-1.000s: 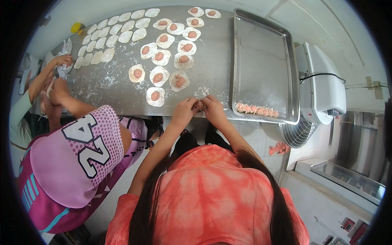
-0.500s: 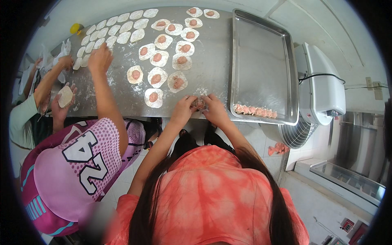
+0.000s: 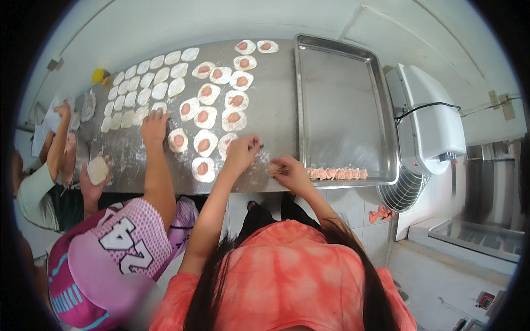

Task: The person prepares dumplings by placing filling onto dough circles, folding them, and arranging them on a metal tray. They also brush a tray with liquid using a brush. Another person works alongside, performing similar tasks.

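Note:
In my right hand (image 3: 291,172) a small dumpling (image 3: 273,169) is pinched between thumb and fingers, just above the table's near edge. My left hand (image 3: 242,153) is apart from it, a little farther in and to the left, with its fingers drawn together. A small dark bit shows at those fingertips, too small to name. Partly hidden behind that hand lies a wrapper with pink filling (image 3: 225,144). More round wrappers topped with filling (image 3: 206,142) lie in uneven columns left of and beyond my hands.
A metal tray (image 3: 301,110) on my right holds a row of shaped dumplings (image 3: 337,174) along its near side. Plain wrappers (image 3: 130,99) lie in rows at far left. A co-worker's hand (image 3: 154,128) reaches there; their other hand holds wrappers (image 3: 97,170). A white machine (image 3: 430,118) stands beyond the tray.
My hands were together on the dumpling; my left has come off it and moved away to the left, while my right keeps it. The whole view has shifted. The co-worker's reaching hand moved nearer the filled wrappers.

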Motion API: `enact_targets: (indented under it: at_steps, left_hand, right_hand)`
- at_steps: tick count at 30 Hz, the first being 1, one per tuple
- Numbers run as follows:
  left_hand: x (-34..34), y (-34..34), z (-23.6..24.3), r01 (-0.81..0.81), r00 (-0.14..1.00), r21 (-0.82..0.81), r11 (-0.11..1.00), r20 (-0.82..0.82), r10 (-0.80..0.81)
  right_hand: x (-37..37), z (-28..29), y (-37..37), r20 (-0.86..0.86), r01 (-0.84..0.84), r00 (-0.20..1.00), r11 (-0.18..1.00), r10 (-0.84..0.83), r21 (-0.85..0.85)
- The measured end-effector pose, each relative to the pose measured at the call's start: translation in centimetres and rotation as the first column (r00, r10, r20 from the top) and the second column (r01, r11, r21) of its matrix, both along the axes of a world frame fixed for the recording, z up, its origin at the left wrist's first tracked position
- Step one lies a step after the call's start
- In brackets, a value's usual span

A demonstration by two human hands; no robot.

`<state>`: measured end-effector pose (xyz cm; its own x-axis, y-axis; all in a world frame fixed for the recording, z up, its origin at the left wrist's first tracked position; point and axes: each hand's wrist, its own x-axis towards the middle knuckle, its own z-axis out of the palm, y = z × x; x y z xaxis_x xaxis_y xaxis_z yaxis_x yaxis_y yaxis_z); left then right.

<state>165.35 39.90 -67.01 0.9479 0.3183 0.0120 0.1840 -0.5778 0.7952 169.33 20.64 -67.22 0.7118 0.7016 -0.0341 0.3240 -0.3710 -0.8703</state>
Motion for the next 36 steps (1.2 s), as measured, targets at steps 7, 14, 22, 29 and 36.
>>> enact_targets:
  at_steps: [7, 14, 22, 29, 36]
  left_hand:
    - [21.6, 5.7, -5.7, -0.092, 0.983, 0.423, 0.902, 0.182, 0.015]
    - [32.5, 9.1, -9.3, -0.011, 0.995, 0.746, 0.666, -0.058, 0.081]
    - [30.5, 6.3, -6.4, -0.04, 0.99, 0.731, 0.681, -0.065, 0.128]
    - [19.6, 0.5, -5.9, -0.038, 0.998, 0.649, 0.76, 0.063, -0.003]
    - [7.0, -4.4, -3.6, 0.052, 0.994, 0.501, 0.864, 0.06, -0.095]
  right_hand:
    - [8.2, 4.0, -13.2, -0.073, 0.466, 0.884, 0.883, -0.462, 0.061]
    - [12.9, 4.2, -25.8, 0.281, 0.599, 0.792, 0.78, -0.542, -0.183]
    - [11.8, 1.7, -26.1, 0.273, 0.268, 0.946, 0.892, -0.173, -0.365]
    - [10.9, 1.5, -25.8, 0.19, 0.182, 0.975, 0.909, -0.117, -0.374]
    - [11.5, 3.7, -25.9, 0.018, -0.002, 1.0, 0.893, 0.011, -0.45]
